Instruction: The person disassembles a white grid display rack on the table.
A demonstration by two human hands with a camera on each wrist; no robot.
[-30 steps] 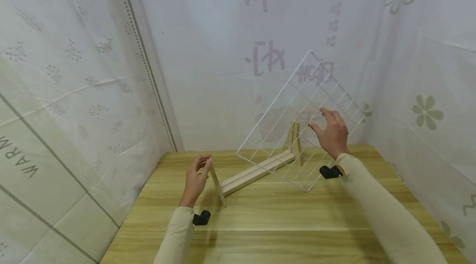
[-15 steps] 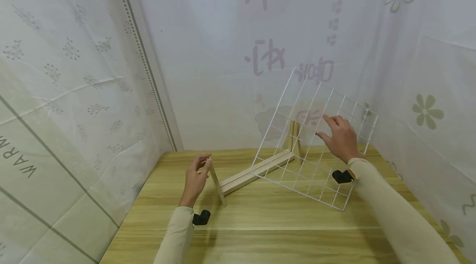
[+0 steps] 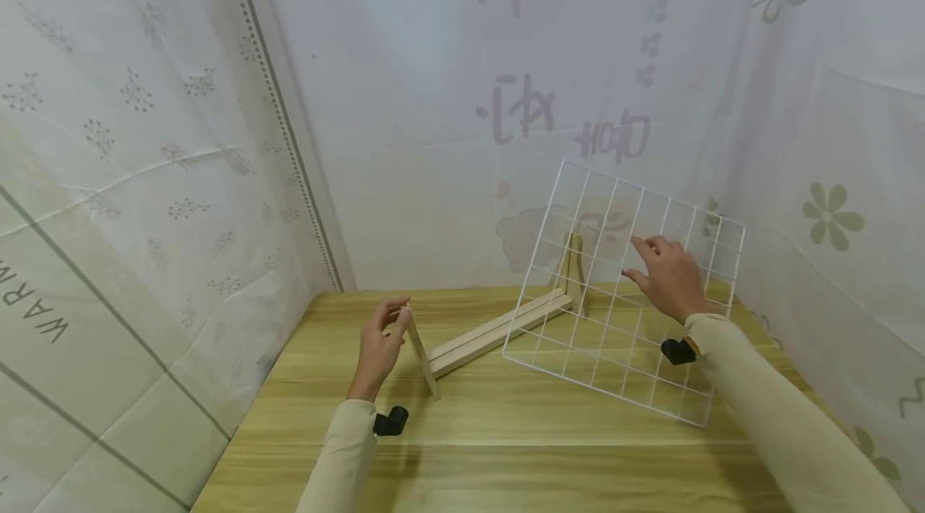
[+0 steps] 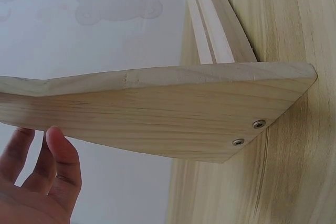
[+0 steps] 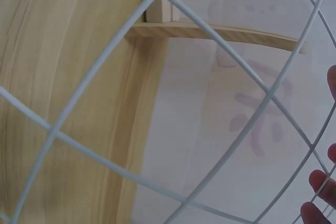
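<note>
My left hand (image 3: 379, 348) pinches the top of the near end board (image 3: 422, 356) of a wooden stand. Up close in the left wrist view, the fingertips touch that board's edge, and two screw heads (image 4: 259, 124) show low on its face. A double-railed crossbar (image 3: 462, 348) runs from it to the far end board (image 3: 573, 268). With thumb and fingers, my right hand (image 3: 668, 280) holds a white wire grid panel (image 3: 614, 266), tilted in front of the far end board. In the right wrist view, wires cross the whole frame and only fingertips show at the right edge.
The stand rests on a wood-grain table (image 3: 462, 457). A printed pale curtain (image 3: 405, 176) hangs behind the table, and more fabric closes in the left and right sides. Each wrist carries a small black camera (image 3: 390, 421).
My right hand has moved right and slightly down with the grid panel. The panel has turned from a diamond position to a lesser tilt and sits lower. The left hand has stayed put.
</note>
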